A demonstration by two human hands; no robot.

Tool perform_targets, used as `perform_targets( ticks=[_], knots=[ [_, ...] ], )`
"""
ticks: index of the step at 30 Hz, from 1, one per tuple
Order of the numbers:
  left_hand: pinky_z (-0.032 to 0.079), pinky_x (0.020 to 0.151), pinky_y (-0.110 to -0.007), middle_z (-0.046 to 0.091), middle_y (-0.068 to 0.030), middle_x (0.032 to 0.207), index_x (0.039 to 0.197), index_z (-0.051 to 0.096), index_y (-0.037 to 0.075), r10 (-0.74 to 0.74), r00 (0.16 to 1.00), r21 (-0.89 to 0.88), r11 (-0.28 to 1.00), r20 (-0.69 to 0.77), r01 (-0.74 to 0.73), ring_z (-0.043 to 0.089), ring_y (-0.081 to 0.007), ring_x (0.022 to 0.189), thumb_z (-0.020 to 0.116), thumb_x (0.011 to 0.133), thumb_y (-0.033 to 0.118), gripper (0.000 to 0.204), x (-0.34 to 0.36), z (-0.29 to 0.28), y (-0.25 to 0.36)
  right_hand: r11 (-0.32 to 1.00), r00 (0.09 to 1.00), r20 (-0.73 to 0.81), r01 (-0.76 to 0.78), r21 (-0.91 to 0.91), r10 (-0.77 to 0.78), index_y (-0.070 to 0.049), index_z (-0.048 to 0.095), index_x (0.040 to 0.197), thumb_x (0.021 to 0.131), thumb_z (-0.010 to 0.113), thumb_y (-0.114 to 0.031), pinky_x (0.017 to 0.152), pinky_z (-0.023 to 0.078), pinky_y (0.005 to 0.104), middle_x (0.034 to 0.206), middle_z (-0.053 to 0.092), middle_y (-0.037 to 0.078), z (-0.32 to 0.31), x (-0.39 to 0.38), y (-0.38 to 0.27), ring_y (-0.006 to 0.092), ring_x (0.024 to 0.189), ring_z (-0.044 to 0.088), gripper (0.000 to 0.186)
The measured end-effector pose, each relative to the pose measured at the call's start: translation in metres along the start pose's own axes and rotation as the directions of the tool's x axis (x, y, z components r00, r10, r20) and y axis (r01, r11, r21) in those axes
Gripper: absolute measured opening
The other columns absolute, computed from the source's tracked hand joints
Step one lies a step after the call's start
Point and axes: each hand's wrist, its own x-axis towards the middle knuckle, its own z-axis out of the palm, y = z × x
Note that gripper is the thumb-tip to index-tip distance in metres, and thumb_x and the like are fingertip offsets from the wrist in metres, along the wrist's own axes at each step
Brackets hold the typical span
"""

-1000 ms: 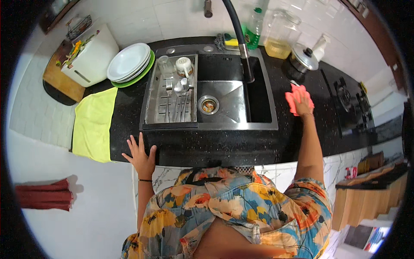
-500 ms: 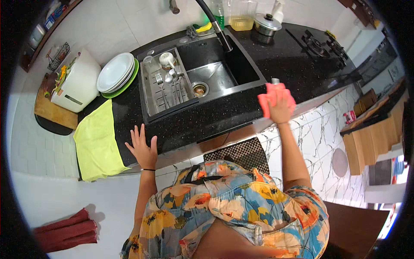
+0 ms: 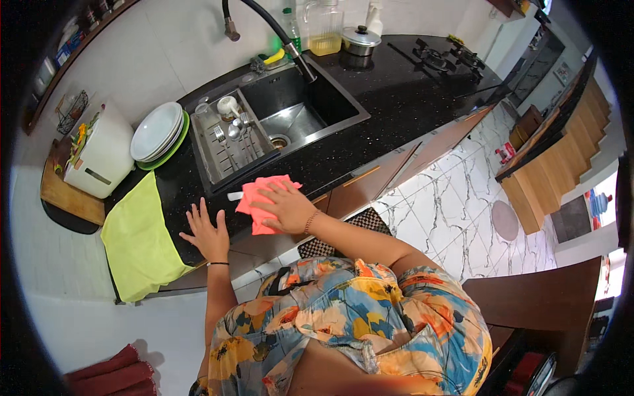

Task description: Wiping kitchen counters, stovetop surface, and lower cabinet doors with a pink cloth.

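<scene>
My right hand [image 3: 292, 211] lies over a pink cloth [image 3: 248, 200] and presses it onto the black speckled countertop [image 3: 350, 146], close to the front edge and just before the drainer side of the sink. A small whitish tip pokes out from the cloth's left side; I cannot make out what it is. To the left, my left hand [image 3: 210, 232] rests palm down on the counter edge, fingers spread and holding nothing. A yellow-green cloth [image 3: 139, 237] is spread beside it, draping over the counter's edge.
Behind my hands is a sink [image 3: 340, 122] with a black tap [image 3: 264, 23]; its drainer tray holds forks, spoons and a cup [image 3: 228, 105]. Stacked plates [image 3: 155, 132] and a white container [image 3: 102, 162] stand left. A lidded pot [image 3: 360, 43] and gas hob [image 3: 436, 58] are farther right.
My right hand has swept the pink cloth leftward along the counter's front, from right of the sink to near my left hand. The left hand stays spread on the edge. The view has turned rightward.
</scene>
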Motion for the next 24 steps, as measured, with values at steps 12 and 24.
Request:
perform_targets(
  ticks=[12, 24],
  knots=[
    [0.003, 0.100, -0.067, 0.035, -0.0102, 0.142, 0.136, 0.038, 0.021, -0.050, 0.999, 0.077, 0.996, -0.005, 0.050, 0.026, -0.0314, 0.134, 0.049, 0.087, 0.046, 0.056, 0.001, -0.001, 0.007, 0.686, 0.777, -0.169, -0.618, -0.384, 0.606, -0.028, 0.046, 0.125, 0.088, 0.037, -0.045, 0.102, 0.024, 0.0531, 0.137, 0.037, 0.009, -0.113, -0.138, 0.265, 0.0282, 0.130, 0.029, 0.041],
    [0.003, 0.100, -0.068, 0.032, -0.0066, 0.145, 0.138, 0.036, 0.022, -0.347, 0.922, -0.093, 0.937, -0.173, 0.336, 0.022, -0.0296, 0.136, 0.049, 0.089, 0.040, 0.054, -0.010, 0.025, 0.039, 0.812, 0.849, 0.010, -0.502, -0.297, 0.528, -0.033, 0.046, 0.127, 0.073, 0.051, -0.058, 0.099, 0.013, 0.0636, 0.140, 0.030, 0.010, -0.106, -0.043, 0.337, 0.0336, 0.131, 0.023, 0.060]
  ],
)
